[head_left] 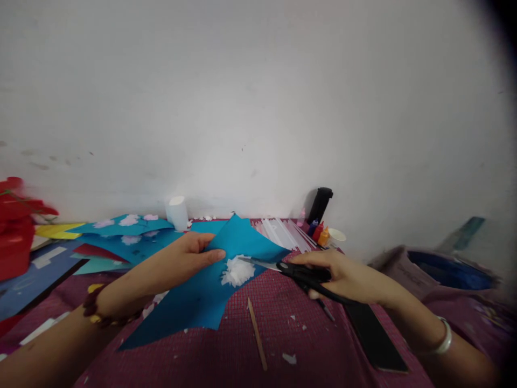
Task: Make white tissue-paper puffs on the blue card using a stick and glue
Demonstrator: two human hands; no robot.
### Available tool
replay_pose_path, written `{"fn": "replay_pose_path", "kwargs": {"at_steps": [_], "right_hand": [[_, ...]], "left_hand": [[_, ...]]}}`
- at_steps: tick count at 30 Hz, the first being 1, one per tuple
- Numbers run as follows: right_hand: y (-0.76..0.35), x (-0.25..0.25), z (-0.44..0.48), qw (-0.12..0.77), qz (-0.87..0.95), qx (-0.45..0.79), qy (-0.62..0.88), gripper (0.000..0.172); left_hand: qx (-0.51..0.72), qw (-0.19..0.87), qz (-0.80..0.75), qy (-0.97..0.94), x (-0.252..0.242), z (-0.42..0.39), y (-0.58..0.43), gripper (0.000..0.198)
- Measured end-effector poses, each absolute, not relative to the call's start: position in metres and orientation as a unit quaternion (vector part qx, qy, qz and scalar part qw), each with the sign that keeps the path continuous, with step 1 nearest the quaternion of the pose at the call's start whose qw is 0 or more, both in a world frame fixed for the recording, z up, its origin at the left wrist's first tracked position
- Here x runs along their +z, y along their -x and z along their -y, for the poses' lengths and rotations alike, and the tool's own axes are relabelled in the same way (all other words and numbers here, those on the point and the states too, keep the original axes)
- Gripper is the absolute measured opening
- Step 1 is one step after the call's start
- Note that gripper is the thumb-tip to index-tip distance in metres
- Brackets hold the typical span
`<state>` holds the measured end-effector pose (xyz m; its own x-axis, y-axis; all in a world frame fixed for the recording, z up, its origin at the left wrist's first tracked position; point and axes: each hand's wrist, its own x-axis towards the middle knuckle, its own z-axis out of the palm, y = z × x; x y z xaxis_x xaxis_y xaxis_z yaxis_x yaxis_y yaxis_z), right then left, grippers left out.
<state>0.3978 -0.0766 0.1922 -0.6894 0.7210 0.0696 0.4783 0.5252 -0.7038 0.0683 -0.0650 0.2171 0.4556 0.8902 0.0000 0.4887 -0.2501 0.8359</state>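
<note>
Left hand (197,252) pinches a blue sheet (183,304) between thumb and fingers, tilted above the middle of the cloth-covered desk (214,364); right hand (343,272) grips black scissors (293,269) by the handles, a blade reaching over a white tuft (237,272) on that sheet, though whether it touches I cannot tell. At the desk's left edge sits a red bag (14,242), with a yellow sheet (60,231) just beside it. Next, toward the back left corner, come tufted blue sheets (141,226), then a white container (177,214) upright at the back edge. Nearer the front edge, right of the held sheet, lies a wooden stick (257,335). Clear sticks (278,234) lie near the back edge, followed by small coloured bottles (318,231), a black object (320,205) near the wall and a cream dish (336,235). Near the right edge lies a black slab (375,337); beyond that edge stands a blue-lined bin (456,272)
</note>
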Motion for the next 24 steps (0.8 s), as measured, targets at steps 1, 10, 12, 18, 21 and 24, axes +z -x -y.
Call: {"fn": "replay_pose_path", "kwargs": {"at_steps": [1,10,12,18,21,24], "right_hand": [[-0.397,0.191,0.076,0.179,0.846,0.360,0.350,0.049],[-0.400,0.172,0.063,0.193,0.822,0.383,0.376,0.056],[-0.402,0.163,0.062,0.218,0.813,0.378,0.385,0.058],[-0.389,0.133,0.081,0.200,0.801,0.391,0.406,0.062],[-0.382,0.120,0.092,0.189,0.779,0.410,0.436,0.065],[-0.384,0.105,0.096,0.207,0.751,0.430,0.456,0.066]], "left_hand": [[0.249,0.409,-0.460,-0.748,0.216,0.064,-0.068,0.020],[0.335,0.482,-0.478,-0.654,0.211,0.052,-0.064,0.019],[0.361,0.502,-0.487,-0.617,0.209,0.047,-0.054,0.023],[0.378,0.303,-0.529,-0.697,0.189,0.040,-0.022,0.031],[0.399,0.197,-0.548,-0.709,0.186,0.042,-0.017,0.032],[0.430,0.174,-0.555,-0.691,0.189,0.041,-0.014,0.034]]}}
